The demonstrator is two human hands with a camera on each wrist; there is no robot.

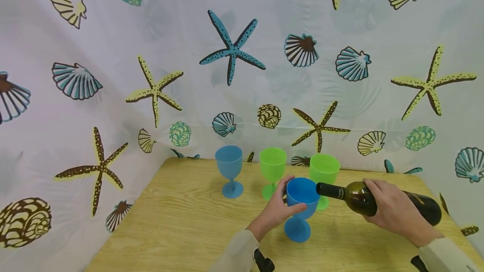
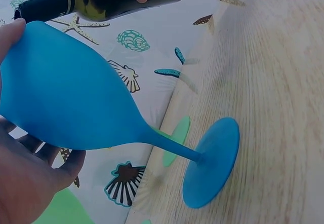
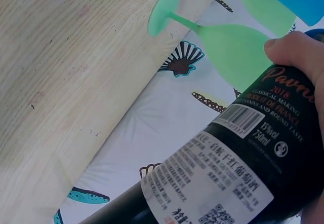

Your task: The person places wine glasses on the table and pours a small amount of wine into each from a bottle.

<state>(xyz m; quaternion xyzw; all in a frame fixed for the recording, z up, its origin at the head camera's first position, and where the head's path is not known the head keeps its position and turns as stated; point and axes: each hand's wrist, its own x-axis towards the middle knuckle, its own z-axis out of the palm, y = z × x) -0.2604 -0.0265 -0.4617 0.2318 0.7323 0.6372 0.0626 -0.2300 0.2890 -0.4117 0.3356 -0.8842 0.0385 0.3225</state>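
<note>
My left hand (image 1: pixel 277 211) grips the bowl of a dark blue goblet (image 1: pixel 301 189), thumb on the near side. The goblet stands upright; whether its foot (image 2: pixel 212 163) touches the table I cannot tell. My right hand (image 1: pixel 391 207) holds a dark wine bottle (image 1: pixel 359 198) round its body, fingers over the top. The bottle lies nearly level, its neck pointing left and its mouth (image 1: pixel 320 188) at the goblet's right rim. No liquid shows coming out. In the right wrist view, the bottle's white back label (image 3: pixel 207 183) faces the camera.
Behind the hands stand a lighter blue goblet (image 1: pixel 229 163), a green goblet (image 1: pixel 273 165) and another green goblet (image 1: pixel 324 169), partly hidden by the held goblet. They stand on a wood-grain table (image 1: pixel 181 221). A seashell-patterned curtain (image 1: pixel 264 87) hangs round its back and sides.
</note>
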